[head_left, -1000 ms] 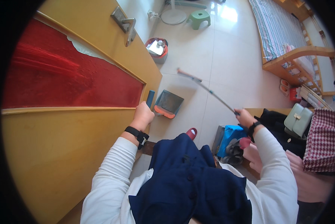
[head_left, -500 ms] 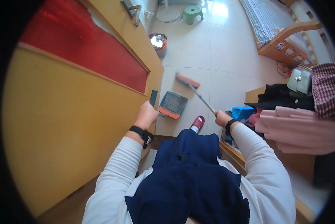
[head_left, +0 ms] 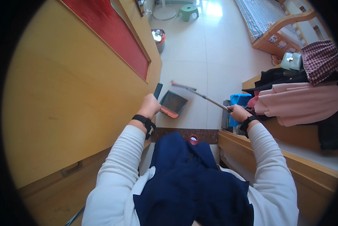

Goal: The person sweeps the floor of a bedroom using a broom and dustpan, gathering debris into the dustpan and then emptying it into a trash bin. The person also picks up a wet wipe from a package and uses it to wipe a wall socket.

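Observation:
A dustpan [head_left: 174,102] with a dark grey pan and an orange edge lies near the floor, beside the door. My left hand [head_left: 150,105] is wrapped round its dark handle, whose end sticks up past my fist. In my right hand [head_left: 239,112] is the metal pole of a broom [head_left: 184,87]. Its pole slants away to the left, and the orange-edged head is just beyond the pan, with a small gap between them. Both my hands are closed, and each wrist wears a black band.
A yellow door [head_left: 75,90] with a red panel stands close on my left. A dark threshold strip [head_left: 169,132] crosses before me. On the right are a blue bag [head_left: 240,100] and hanging clothes [head_left: 296,103]. Farther off are a bin [head_left: 160,41], a green stool [head_left: 188,12] and a wooden bed [head_left: 274,35].
My body has moved back, and the red slipper is now by the threshold. The broom pole lies flatter and its head has turned. My right hand has moved to the right.

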Tool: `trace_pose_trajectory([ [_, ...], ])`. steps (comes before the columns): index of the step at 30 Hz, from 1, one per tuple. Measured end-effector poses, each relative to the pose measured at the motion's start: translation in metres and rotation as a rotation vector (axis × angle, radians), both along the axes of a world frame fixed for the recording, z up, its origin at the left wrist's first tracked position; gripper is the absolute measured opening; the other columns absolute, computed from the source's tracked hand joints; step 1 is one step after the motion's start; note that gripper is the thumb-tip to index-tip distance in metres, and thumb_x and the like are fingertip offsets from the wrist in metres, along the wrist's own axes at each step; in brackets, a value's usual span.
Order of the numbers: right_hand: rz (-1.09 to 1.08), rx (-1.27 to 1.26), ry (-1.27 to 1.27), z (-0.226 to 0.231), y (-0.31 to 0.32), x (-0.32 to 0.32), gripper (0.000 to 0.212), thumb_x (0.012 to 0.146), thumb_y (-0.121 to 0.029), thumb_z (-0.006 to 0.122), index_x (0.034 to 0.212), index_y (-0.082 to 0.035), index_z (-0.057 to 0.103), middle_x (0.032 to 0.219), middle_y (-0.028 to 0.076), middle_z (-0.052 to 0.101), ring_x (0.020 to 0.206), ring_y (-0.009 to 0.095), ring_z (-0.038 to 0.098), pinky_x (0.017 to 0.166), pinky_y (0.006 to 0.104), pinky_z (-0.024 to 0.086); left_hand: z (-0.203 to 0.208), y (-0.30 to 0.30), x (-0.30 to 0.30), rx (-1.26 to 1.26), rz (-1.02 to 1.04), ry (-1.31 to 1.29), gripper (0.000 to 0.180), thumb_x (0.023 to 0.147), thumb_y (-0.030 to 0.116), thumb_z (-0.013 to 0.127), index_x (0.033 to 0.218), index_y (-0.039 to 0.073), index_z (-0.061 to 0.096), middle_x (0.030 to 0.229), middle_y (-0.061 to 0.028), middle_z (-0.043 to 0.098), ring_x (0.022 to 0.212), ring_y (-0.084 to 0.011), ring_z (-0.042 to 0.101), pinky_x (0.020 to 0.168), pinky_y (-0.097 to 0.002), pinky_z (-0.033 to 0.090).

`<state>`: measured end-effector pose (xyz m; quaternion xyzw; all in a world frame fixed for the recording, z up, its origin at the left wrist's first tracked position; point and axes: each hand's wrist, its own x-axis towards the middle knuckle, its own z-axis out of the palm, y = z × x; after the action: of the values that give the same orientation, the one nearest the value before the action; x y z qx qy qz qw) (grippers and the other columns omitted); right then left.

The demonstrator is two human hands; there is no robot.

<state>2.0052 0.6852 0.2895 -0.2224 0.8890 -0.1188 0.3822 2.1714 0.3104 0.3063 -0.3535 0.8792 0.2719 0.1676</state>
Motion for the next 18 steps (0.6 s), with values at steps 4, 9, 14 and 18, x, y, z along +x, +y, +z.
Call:
trace_pose_trajectory([
  [4,-0.066,-0.085,0.094,-0.069,-0.018,-0.003,0.034,0.079,-0.002,0.048,0.11,0.0,0.061,0.1,0.027,0.062,0.098,0.039,0.06,0.084,0.0407,0.048,0.0,0.009,0.034,-0.011,0.004,0.062,0.016,0.071,0.001,0.061,0.086,-0.006,0.062,0.084,-0.0269,0.064,0.085,-0.0407,0.063,0.071,-0.0406,0.051],
  [9,-0.131,-0.045,0.156,-0.136,-0.045,0.022,0.023,0.081,-0.004,0.048,0.099,0.001,0.06,0.097,0.027,0.062,0.096,0.041,0.059,0.083,0.0457,0.049,0.002,0.025,0.071,0.021,0.111,0.084,0.019,0.073,0.003,0.061,0.091,-0.003,0.06,0.088,-0.0244,0.064,0.086,-0.0386,0.062,0.073,-0.0393,0.05],
  [14,0.156,0.018,0.087,-0.113,-0.007,0.082,0.016,0.082,-0.003,0.049,0.095,0.0,0.057,0.089,0.023,0.063,0.088,0.039,0.061,0.074,0.0453,0.051,-0.001,0.032,0.073,-0.021,0.107,0.06,0.021,0.074,0.002,0.059,0.095,-0.002,0.057,0.089,-0.024,0.064,0.086,-0.039,0.062,0.074,-0.0406,0.05],
  [18,0.261,0.103,-0.109,-0.031,0.025,0.103,0.026,0.084,-0.01,0.053,0.107,-0.002,0.061,0.099,0.022,0.064,0.094,0.036,0.062,0.081,0.0397,0.05,0.0,0.031,0.06,-0.013,0.097,0.045,0.02,0.074,0.001,0.058,0.094,-0.003,0.057,0.089,-0.0249,0.063,0.088,-0.0401,0.062,0.075,-0.0411,0.05],
])
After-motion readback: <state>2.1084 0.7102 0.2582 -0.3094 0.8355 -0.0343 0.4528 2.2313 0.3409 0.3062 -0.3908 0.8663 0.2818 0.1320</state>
